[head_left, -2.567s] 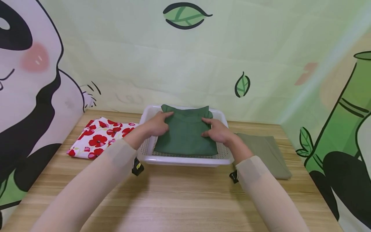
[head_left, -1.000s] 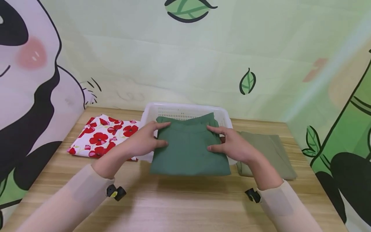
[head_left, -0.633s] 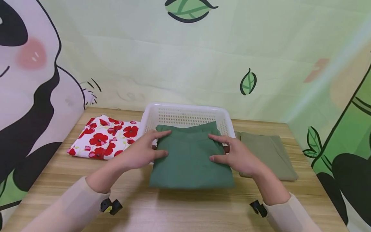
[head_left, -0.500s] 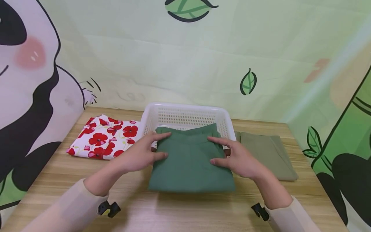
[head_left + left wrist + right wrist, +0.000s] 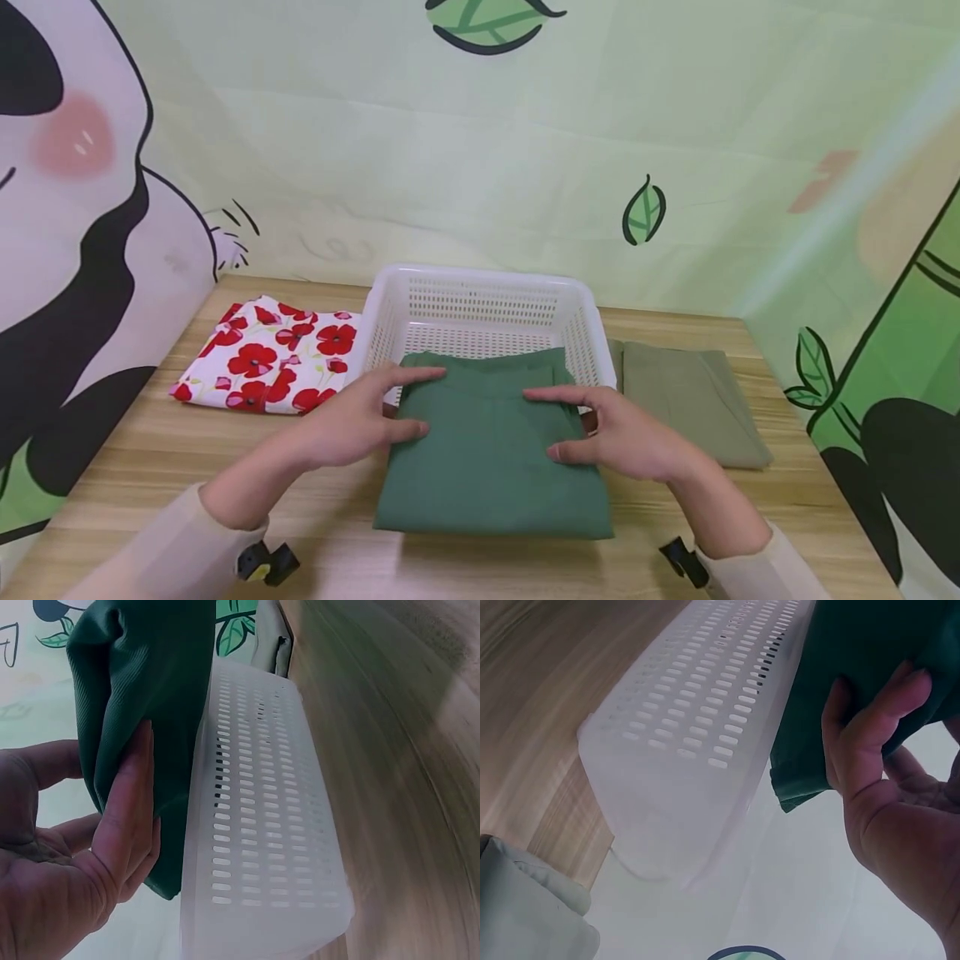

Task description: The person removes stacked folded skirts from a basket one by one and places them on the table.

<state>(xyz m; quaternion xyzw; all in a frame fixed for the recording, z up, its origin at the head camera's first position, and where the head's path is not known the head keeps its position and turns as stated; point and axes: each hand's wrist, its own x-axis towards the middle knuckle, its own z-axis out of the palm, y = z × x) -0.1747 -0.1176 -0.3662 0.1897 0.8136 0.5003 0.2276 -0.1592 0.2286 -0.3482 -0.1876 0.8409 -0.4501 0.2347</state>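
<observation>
A folded green garment hangs above the table in front of the white basket, its back edge overlapping the basket's near side. My left hand grips its left side, thumb and index finger on top. In the left wrist view, the other fingers of the left hand reach under the cloth. On the opposite side my right hand holds the garment the same way. The right wrist view shows fingers of the right hand beneath the green cloth, beside the perforated basket wall.
Left of the basket lies a folded white cloth with red flowers. A folded olive-grey cloth lies to the right. The wooden table backs onto a printed curtain.
Both hands have lifted the green garment out of the basket and drawn it back toward me. The basket's inside now shows. The flowered and olive-grey cloths have stayed in place.
</observation>
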